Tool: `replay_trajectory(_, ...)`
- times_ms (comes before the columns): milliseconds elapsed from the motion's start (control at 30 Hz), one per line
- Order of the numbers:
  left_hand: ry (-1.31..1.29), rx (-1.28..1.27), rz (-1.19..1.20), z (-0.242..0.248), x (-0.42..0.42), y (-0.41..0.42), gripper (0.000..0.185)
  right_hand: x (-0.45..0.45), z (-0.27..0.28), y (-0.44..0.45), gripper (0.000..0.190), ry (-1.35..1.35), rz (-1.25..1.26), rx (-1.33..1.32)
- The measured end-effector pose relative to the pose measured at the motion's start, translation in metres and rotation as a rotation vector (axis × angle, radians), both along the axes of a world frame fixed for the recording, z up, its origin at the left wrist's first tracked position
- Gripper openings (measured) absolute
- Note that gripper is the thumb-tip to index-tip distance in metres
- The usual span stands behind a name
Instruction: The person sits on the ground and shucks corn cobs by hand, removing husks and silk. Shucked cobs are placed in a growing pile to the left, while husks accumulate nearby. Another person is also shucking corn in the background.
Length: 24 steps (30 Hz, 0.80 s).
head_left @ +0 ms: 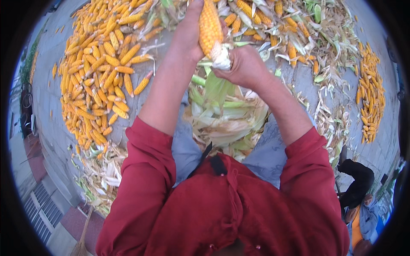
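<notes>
My left hand (191, 32) grips the upper part of a yellow corn cob (210, 30) at the top middle. Around the pale base of the same cob (221, 60), where the husk and stalk end are, the fingers of my right hand (245, 67) are closed. Directly below both hands, a heap of pale green and cream corn husks (227, 118) lies between my knees. Some green husk leaves (219, 86) hang or lie just under my right hand; whether they are still joined to the cob I cannot tell.
A large pile of husked cobs (99, 80) spreads at the left. Loose husks mixed with cobs (298, 32) lie at the top right, and another cob pile (370, 92) is farther right. A broom (81, 236) is at the lower left. Another person (360, 204) sits at the lower right.
</notes>
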<state>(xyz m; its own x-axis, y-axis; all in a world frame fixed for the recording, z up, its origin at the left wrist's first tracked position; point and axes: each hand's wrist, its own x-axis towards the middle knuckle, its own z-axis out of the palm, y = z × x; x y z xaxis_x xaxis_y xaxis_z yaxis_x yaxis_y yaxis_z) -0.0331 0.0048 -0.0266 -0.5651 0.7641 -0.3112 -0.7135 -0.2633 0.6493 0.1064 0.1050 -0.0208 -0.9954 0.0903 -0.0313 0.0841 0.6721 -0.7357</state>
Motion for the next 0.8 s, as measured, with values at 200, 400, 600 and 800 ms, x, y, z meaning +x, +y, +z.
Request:
replay_trajectory(200, 0.103, 0.078, 0.048, 0.012, 0.009, 0.001, 0.049, 0.005, 0.001, -0.008, 0.034, -0.045, -0.055, 0.075)
replay_trajectory(400, 0.385, -0.109, 0.44, 0.019, 0.012, 0.01, 0.048, -0.007, -0.009, 0.008, 0.094, -0.151, -0.093, -0.284)
replay_trajectory(600, 0.501, -0.101, 0.264, 0.015, 0.026, 0.012, 0.049, -0.003, -0.008, -0.003, 0.049, -0.281, -0.114, -0.818)
replay_trajectory(800, 0.184, 0.156, 0.102, 0.028, 0.027, 0.008, 0.047, 0.007, -0.001, -0.006, 0.042, 0.006, -0.032, -0.712)
